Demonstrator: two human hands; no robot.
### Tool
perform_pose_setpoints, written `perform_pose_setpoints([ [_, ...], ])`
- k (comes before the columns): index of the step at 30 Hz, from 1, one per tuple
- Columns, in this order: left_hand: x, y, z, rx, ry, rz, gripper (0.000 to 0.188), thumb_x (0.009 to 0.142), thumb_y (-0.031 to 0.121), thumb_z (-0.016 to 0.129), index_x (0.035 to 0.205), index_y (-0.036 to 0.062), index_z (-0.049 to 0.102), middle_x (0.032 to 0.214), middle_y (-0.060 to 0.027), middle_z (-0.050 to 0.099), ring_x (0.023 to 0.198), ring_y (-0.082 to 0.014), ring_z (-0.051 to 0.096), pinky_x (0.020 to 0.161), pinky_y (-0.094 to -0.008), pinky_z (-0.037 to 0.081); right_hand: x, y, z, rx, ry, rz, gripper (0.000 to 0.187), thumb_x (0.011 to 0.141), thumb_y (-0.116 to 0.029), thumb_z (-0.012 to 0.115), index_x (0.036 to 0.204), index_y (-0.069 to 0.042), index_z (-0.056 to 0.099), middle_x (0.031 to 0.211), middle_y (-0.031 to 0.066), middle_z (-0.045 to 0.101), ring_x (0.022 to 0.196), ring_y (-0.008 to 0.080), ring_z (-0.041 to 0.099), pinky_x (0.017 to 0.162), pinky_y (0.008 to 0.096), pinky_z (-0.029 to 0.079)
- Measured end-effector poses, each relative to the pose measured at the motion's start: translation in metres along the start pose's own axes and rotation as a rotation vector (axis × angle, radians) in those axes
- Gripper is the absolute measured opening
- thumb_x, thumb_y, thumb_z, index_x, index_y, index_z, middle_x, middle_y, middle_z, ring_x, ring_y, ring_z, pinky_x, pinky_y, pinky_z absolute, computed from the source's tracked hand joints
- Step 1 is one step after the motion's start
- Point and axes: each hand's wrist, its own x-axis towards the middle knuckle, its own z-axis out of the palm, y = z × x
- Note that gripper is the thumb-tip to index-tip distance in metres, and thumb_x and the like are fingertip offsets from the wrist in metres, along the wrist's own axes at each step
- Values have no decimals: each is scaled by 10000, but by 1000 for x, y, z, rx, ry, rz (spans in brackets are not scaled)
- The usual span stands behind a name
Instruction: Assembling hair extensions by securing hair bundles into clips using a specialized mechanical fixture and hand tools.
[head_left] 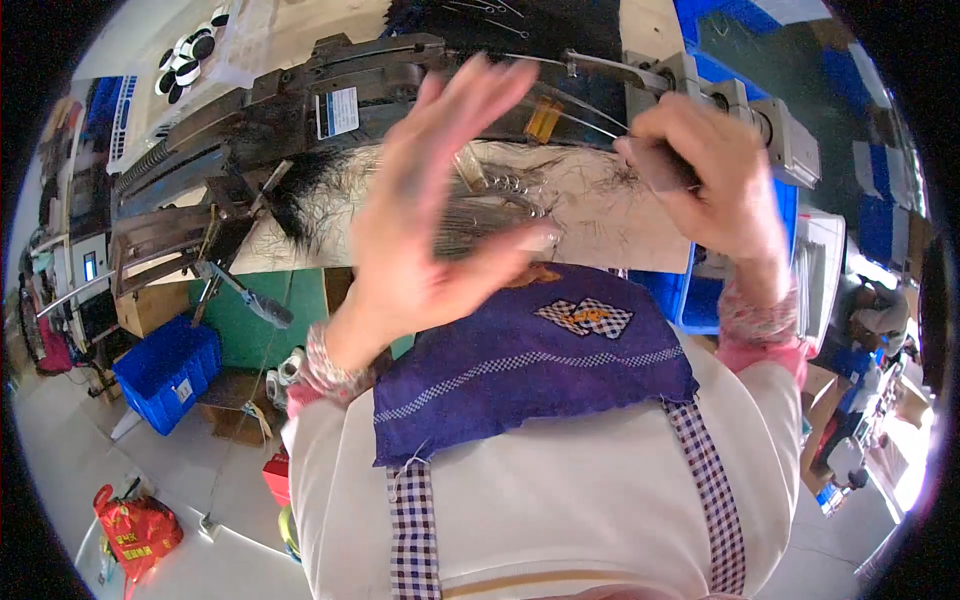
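Note:
My left hand (415,215) is raised over the bench, fingers spread and slightly blurred, with nothing in it. Below its palm lies a bundle of thin metal wires (485,225), several ending in small loops. My right hand (705,165) is curled around something greyish and dark at the right end of a long dark metal machine (385,75); the fingers mostly hide what it is. Between the hands rests an amber, see-through handle (543,118), a thin metal rod beside it pointing towards my right fingers.
Dark bristle-like fibres (300,200) lie scattered on the pale bench top (610,225). Black-and-white round parts (185,65) sit in a tray at the back left. A blue bin (170,370) and a red bag (138,530) stand on the floor at left. Looped wires (490,10) lie on black cloth.

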Motion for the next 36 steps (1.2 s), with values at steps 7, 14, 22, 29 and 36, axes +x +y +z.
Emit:
perform_pose_setpoints([
  [7, -20, 2, 0, -404, -385, -654, 261, 965, 228, 508, 1065, -6, 566, 912, -90, 627, 817, -224, 613, 758, -338, 484, 50, -22, -14, 89, -37, -108, 225, 694, -118, 708, 874, -19, 617, 779, 110, 619, 704, 290, 628, 603, 331, 471],
  [14, -62, -34, -5, -348, 21, -901, 207, 1018, 188, 404, 971, 29, 528, 860, -26, 538, 781, -130, 514, 772, -277, 453, 41, 66, 49, -234, 29, -58, 169, 826, -83, 619, 990, -43, 633, 884, 80, 616, 846, 268, 620, 727, 359, 516],
  [22, -6, 10, 13, -1334, 197, -1016, 228, 991, 308, 471, 924, 93, 507, 839, -6, 503, 491, -60, 299, 394, -212, 241, 48, 59, 72, -292, 85, -101, 172, 732, -91, 589, 899, -66, 622, 823, 60, 577, 851, 240, 598, 711, 339, 526],
  [29, -37, -29, -76, -2086, 570, -794, 309, 961, 229, 520, 1233, 88, 557, 723, 0, 374, 426, -52, 308, 332, -200, 212, 41, 40, 61, -252, -4, -127, 93, 731, -97, 590, 812, -56, 567, 791, 66, 541, 814, 233, 586, 689, 320, 519],
  [36, -10, -6, -28, -290, -377, -669, 207, 876, 156, 606, 975, 8, 712, 796, -148, 701, 668, -176, 659, 630, -323, 493, 103, 86, 71, -484, -11, 138, 208, 815, -122, 615, 1001, -30, 621, 925, 167, 576, 875, 355, 616, 719, 416, 505],
])
